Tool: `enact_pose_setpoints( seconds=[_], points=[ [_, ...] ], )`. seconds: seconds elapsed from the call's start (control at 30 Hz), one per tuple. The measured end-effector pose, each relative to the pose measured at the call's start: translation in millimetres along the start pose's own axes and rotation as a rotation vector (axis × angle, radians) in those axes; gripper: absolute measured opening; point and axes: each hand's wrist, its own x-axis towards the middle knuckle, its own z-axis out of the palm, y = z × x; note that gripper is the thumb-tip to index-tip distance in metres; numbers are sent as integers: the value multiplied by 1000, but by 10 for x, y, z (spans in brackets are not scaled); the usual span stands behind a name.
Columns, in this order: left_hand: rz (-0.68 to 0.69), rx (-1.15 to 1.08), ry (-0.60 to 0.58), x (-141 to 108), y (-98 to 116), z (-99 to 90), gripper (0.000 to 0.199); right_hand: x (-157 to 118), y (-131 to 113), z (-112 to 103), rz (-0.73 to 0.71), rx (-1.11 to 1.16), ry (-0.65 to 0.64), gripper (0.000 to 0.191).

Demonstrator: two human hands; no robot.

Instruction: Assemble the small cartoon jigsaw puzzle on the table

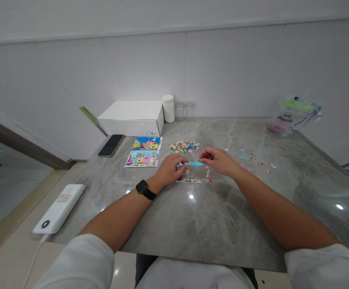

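Observation:
A partly joined jigsaw puzzle (195,180) lies on the grey table, its border put together around a bare middle. My left hand (171,168) rests over its left side, thumb and fingers apart, the fingertips touching the border. At the top right corner, my right hand (215,159) has thumb and index finger pinched together. Whatever is between those fingertips is too small to make out. Just beyond the puzzle sits a heap of loose puzzle pieces (184,146). More scattered pieces (249,158) lie to the right of my right hand.
Two cartoon picture cards, an upper one (147,143) and a lower one (142,159), lie left of the heap. Around them are a phone (111,145), a white box (130,118), a white bottle (168,109), two clear glasses, a plastic bag (291,116) and a corded power bank (60,208).

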Motion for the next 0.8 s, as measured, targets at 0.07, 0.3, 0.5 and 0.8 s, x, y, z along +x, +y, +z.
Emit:
enact_pose_setpoints(
  seconds=[0.07, 0.3, 0.5, 0.8],
  points=[
    [-8, -57, 14, 6, 10, 9, 19, -1, -59, 172, -16, 49, -13, 14],
    [-37, -123, 11, 12, -8, 67, 24, -16, -54, 456, -63, 103, -3, 16],
    [-115, -164, 14, 18, 24, 54, 24, -56, 6, 460, -301, -100, 132, 12],
    [-138, -202, 12, 10, 37, 32, 21, -101, 12, 409, -578, -344, 91, 10]
  ],
)
